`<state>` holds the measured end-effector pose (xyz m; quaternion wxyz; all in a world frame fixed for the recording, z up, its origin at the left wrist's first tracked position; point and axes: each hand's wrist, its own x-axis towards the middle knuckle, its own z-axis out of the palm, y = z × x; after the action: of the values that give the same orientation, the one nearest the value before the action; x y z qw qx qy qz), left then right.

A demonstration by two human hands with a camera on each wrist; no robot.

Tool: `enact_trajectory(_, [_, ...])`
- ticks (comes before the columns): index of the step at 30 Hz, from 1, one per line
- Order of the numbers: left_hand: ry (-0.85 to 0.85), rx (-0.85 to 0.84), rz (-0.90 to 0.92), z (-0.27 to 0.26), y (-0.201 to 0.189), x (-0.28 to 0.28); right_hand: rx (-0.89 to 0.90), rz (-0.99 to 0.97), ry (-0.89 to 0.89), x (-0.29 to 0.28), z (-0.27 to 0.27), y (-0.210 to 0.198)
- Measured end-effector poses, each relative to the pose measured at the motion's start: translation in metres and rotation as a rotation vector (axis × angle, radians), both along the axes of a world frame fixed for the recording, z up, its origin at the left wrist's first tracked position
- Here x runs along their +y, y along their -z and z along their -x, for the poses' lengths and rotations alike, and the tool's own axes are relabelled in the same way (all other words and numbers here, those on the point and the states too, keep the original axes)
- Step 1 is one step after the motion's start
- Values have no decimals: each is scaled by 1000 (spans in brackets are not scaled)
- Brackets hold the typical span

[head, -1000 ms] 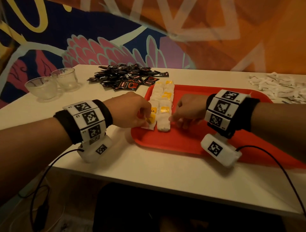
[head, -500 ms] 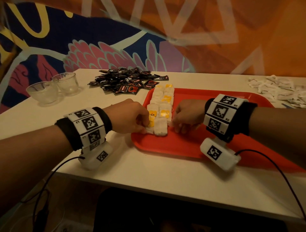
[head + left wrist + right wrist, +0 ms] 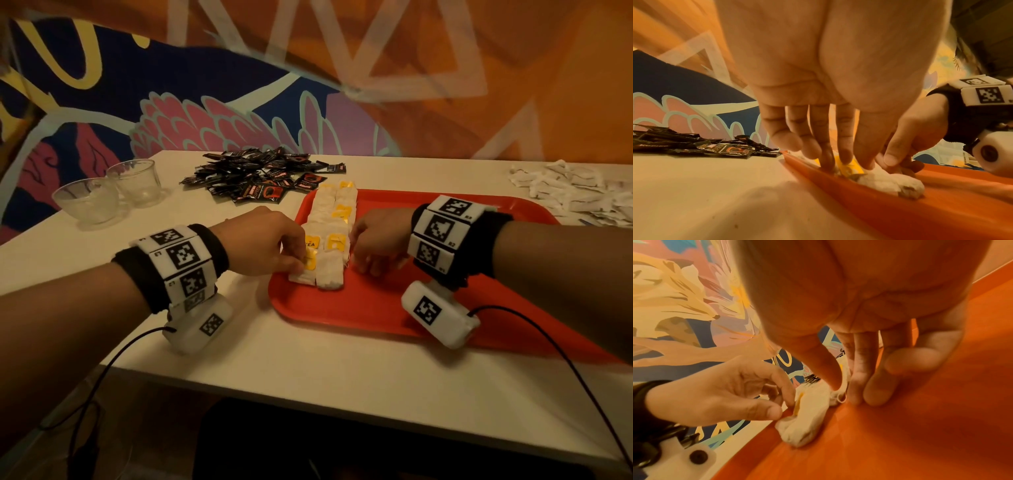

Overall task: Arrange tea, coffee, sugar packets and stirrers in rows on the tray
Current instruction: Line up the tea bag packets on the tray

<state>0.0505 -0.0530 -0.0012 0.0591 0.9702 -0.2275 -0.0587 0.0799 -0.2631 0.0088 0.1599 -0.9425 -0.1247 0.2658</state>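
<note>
A red tray (image 3: 359,308) lies on the white table, with two rows of white tea bags with yellow tags (image 3: 337,219) along its left side. My left hand (image 3: 294,263) pinches the nearest tea bag of the left row (image 3: 301,275) at its edge, thumb and index on it (image 3: 807,418). My right hand (image 3: 363,267) has its straight fingers (image 3: 873,386) down on the tray, against the right row's nearest tea bag (image 3: 330,275), with the thumb on top of the bag. From the left wrist, my fingers (image 3: 844,154) point down onto the bags (image 3: 890,180).
A heap of black coffee sachets (image 3: 263,178) lies behind the tray's left corner. White sugar packets (image 3: 575,192) are piled at the far right. Two glass cups (image 3: 89,202) (image 3: 135,181) stand at the far left. The tray's right part is bare.
Both hands have stayed at the nearest pair of tea bags, shifting only slightly. The two bags now lie closer side by side.
</note>
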Motion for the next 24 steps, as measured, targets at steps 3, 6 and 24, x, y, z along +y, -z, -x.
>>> enact_trajectory(3, [-7,0,5,-1,-2,1,-39,-7,55,-2,-6,-1])
enact_trajectory(6, [-23,5,13,-2,-4,2,-66,-61,135,-6,-15,-2])
enact_trajectory(24, [-200,30,-92,-16,-5,11,-264,361,-66,-25,-25,-3])
